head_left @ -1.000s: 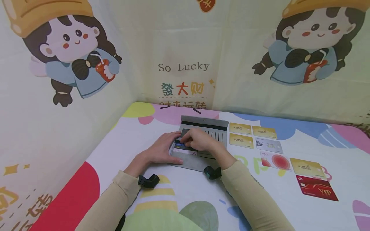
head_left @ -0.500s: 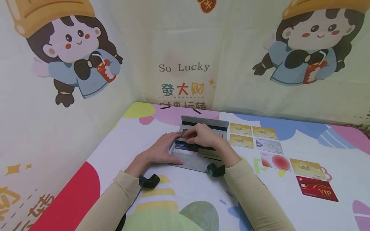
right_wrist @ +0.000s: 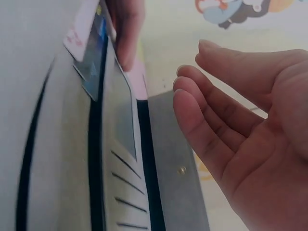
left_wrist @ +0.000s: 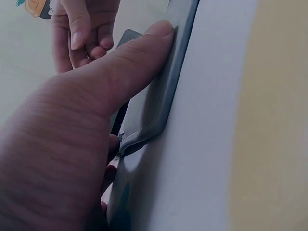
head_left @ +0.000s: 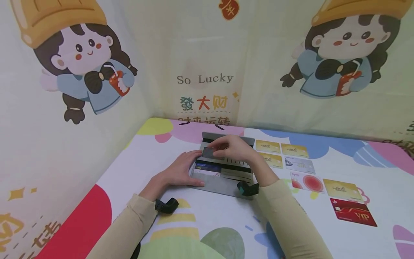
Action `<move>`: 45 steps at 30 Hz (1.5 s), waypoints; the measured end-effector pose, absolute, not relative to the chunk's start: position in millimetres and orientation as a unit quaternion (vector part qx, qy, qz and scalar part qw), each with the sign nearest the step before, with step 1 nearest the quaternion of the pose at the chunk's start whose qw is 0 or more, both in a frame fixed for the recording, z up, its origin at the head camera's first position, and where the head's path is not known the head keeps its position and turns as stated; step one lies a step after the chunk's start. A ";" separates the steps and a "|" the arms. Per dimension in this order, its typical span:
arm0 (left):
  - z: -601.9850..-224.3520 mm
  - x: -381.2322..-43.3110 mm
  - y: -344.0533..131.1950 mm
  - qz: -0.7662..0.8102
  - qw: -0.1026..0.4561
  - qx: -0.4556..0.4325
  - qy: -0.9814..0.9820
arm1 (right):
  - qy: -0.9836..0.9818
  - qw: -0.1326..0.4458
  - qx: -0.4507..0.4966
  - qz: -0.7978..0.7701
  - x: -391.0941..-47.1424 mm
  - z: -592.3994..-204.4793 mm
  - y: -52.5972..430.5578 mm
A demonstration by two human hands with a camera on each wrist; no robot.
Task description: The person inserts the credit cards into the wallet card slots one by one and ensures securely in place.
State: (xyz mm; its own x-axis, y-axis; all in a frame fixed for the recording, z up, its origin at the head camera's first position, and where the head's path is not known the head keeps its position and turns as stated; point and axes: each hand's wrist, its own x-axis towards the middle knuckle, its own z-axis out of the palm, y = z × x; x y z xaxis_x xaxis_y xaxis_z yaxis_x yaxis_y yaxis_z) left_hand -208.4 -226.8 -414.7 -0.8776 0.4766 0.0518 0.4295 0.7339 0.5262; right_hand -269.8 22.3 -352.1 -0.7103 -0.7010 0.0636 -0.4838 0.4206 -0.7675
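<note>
A grey card wallet [head_left: 223, 185] lies spread out on the table, its slotted panel and clear window pocket [head_left: 208, 152] showing. In its left slots sit a dark blue card [head_left: 207, 167] and a white card with pink marks [head_left: 207, 173] below it. My left hand [head_left: 176, 171] rests on the wallet's left side, thumb stretched along the near flap, fingers along the left edge. In the left wrist view the thumb [left_wrist: 139, 57] presses on the flap's corner. Above the slotted panel hovers my right hand [head_left: 234, 148]; the right wrist view shows its fingers loosely bent, holding nothing.
Right of the wallet lie several gold cards [head_left: 295, 150], a silver VIP card [head_left: 299, 165], a white card with a red circle [head_left: 306, 182] and a red VIP card [head_left: 353, 212]. A patterned cloth covers the table [head_left: 181, 223]; printed curtains [head_left: 207, 43] stand behind.
My right hand has drawn back from the left card slots, up and to the right, and its fingers have loosened. The left hand has stayed on the wallet. The head view has tilted slightly.
</note>
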 end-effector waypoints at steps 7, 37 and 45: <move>-414.6 -206.6 -227.0 0.273 0.040 0.246 0.929 | 0.826 0.133 -0.355 -0.417 -270.6 -348.8 38.4; -416.4 -202.9 -227.4 0.265 0.035 0.241 0.933 | 0.856 0.134 -0.316 -0.386 -244.9 -346.0 156.8; -415.2 -204.2 -224.8 0.265 0.035 0.243 0.932 | 0.876 0.133 -0.279 -0.371 -230.3 -341.9 194.3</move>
State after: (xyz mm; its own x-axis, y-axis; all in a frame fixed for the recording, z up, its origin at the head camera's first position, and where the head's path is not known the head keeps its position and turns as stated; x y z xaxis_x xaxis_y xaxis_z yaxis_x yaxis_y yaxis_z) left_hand -204.2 -224.8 -415.2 -0.8799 0.4708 0.0641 0.4340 0.7415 0.5117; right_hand -230.3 194.3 -341.9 -0.8089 -0.5874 -0.0252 -0.3903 0.5685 -0.7242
